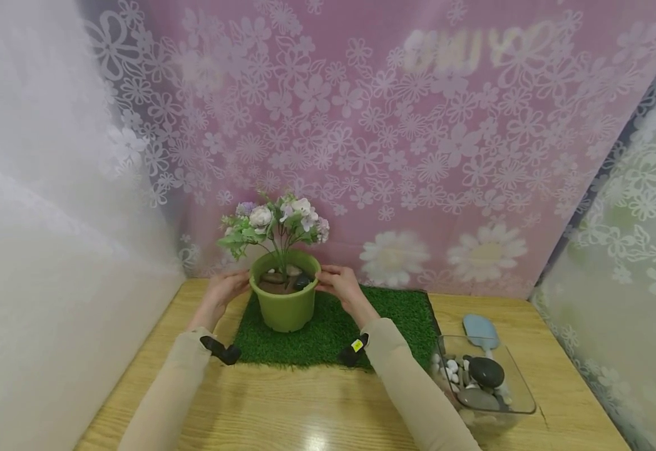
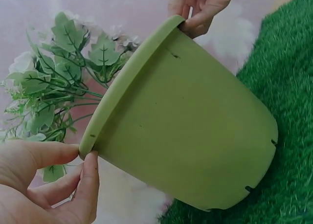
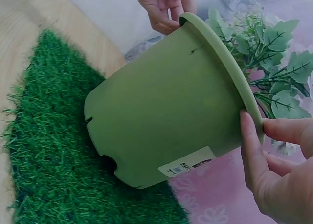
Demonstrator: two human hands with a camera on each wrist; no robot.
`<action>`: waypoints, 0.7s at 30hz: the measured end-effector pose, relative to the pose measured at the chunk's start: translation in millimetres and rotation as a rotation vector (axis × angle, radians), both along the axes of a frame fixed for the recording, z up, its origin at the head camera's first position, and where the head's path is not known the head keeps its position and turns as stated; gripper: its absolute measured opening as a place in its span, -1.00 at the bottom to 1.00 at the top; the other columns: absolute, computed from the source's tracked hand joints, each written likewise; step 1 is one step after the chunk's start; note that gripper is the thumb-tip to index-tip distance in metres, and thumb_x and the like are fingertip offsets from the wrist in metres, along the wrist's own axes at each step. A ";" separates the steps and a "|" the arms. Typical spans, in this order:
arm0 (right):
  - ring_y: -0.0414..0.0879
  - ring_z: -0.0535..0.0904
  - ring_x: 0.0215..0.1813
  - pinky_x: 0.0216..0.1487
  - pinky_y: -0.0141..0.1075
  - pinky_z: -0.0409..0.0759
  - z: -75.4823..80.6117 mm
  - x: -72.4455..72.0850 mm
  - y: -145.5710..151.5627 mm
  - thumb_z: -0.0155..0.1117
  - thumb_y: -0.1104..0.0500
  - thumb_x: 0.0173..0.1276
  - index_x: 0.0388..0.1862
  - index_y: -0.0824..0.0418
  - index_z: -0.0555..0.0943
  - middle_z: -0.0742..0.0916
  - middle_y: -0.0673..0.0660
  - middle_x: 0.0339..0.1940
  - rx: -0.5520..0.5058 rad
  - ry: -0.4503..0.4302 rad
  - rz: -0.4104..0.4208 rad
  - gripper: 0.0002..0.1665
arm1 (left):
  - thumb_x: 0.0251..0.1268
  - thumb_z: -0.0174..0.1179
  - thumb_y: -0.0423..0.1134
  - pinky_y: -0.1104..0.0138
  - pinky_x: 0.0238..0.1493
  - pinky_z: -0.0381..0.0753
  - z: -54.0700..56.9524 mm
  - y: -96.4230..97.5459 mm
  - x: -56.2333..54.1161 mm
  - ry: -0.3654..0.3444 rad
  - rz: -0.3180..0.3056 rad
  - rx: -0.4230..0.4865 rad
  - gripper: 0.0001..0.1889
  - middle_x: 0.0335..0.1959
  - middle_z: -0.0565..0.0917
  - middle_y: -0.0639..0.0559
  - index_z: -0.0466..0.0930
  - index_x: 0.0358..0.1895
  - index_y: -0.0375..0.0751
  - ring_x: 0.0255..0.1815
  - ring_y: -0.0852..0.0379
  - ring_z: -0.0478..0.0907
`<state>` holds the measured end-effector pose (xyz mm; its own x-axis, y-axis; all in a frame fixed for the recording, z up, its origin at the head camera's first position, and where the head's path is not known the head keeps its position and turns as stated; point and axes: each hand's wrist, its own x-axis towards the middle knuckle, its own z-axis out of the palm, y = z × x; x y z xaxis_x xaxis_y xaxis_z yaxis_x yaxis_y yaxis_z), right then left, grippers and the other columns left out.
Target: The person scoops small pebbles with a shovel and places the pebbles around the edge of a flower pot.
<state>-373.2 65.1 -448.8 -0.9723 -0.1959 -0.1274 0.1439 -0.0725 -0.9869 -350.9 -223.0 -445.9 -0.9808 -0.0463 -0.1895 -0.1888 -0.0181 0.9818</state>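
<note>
A green plastic flower pot [image 1: 286, 309] stands upright over the artificial grass mat [image 1: 328, 341], near its left end. Artificial flowers [image 1: 280, 219] in white and lilac rise from it, and stones [image 1: 302, 282] lie on the brown fill inside. My left hand [image 1: 223, 294] pinches the rim on the left, thumb above and fingers beneath, as the left wrist view shows. On the opposite side my right hand [image 1: 343, 289] pinches the rim the same way. A white label [image 3: 187, 164] is stuck to the pot's wall in the right wrist view.
At the right of the wooden table [image 1: 283, 407] is a clear plastic box [image 1: 522, 382] holding white pebbles and larger dark stones [image 1: 486, 372]. A light blue shovel [image 1: 481, 330] lies behind and partly over it. Flower-patterned curtains [image 1: 362, 138] enclose the back and sides.
</note>
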 end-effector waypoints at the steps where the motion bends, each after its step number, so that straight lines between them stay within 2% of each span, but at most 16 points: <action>1: 0.04 0.71 0.04 0.25 -0.04 0.60 2.5 0.3 1.7 0.22 0.31 0.51 0.43 0.41 0.44 0.58 0.39 0.32 -0.003 0.006 -0.002 -0.45 | 0.57 0.10 -0.25 0.27 0.31 0.53 2.1 1.6 -0.3 0.003 0.001 0.004 -0.49 0.48 0.35 -0.28 0.35 0.45 -0.44 0.03 0.26 0.63; 4: -0.01 0.71 -0.01 0.26 -0.03 0.60 10.9 1.0 6.8 0.21 0.31 0.51 0.42 0.40 0.45 0.58 0.39 0.31 -0.013 0.024 -0.011 -0.46 | 0.58 0.09 -0.23 0.24 0.37 0.47 9.4 6.1 0.2 0.019 -0.020 0.000 -0.48 0.51 0.32 -0.27 0.33 0.47 -0.40 0.21 0.13 0.56; 6: -0.06 0.70 -0.06 0.26 -0.03 0.60 16.2 1.4 10.4 0.21 0.30 0.51 0.41 0.39 0.46 0.60 0.39 0.29 -0.017 0.029 -0.018 -0.47 | 0.58 0.09 -0.21 0.23 0.38 0.46 14.2 9.8 0.4 0.026 -0.024 -0.004 -0.48 0.51 0.33 -0.24 0.35 0.47 -0.37 0.26 0.10 0.53; 10: -0.15 0.67 -0.16 0.28 -0.02 0.58 25.3 3.2 17.9 0.20 0.28 0.52 0.42 0.39 0.46 0.61 0.40 0.25 -0.008 0.036 -0.034 -0.47 | 0.58 0.09 -0.22 0.23 0.37 0.47 22.0 18.2 2.6 0.038 -0.036 -0.011 -0.51 0.50 0.35 -0.22 0.39 0.45 -0.36 0.08 0.24 0.60; 15: -0.18 0.66 -0.21 0.29 -0.02 0.56 30.1 4.7 25.9 0.19 0.28 0.52 0.43 0.38 0.45 0.62 0.40 0.23 -0.011 0.021 -0.060 -0.46 | 0.55 0.13 -0.26 0.17 0.39 0.46 27.2 28.4 5.0 0.051 -0.016 0.039 -0.52 0.46 0.39 -0.30 0.42 0.41 -0.42 -0.18 0.39 0.64; 17: -0.18 0.66 -0.20 0.29 -0.04 0.57 30.8 5.6 28.7 0.20 0.27 0.51 0.42 0.36 0.47 0.63 0.38 0.22 -0.022 0.005 -0.079 -0.47 | 0.55 0.13 -0.26 0.16 0.40 0.45 28.6 32.7 4.8 0.054 -0.011 0.059 -0.52 0.45 0.40 -0.31 0.41 0.41 -0.44 -0.18 0.38 0.65; 21: -0.17 0.66 -0.20 0.25 -0.10 0.60 30.5 8.3 36.0 0.22 0.25 0.50 0.40 0.29 0.52 0.67 0.32 0.17 -0.052 -0.024 -0.126 -0.48 | 0.56 0.12 -0.26 0.21 0.37 0.47 30.9 43.2 3.6 0.051 -0.042 0.056 -0.51 0.46 0.38 -0.30 0.39 0.42 -0.44 -0.09 0.32 0.62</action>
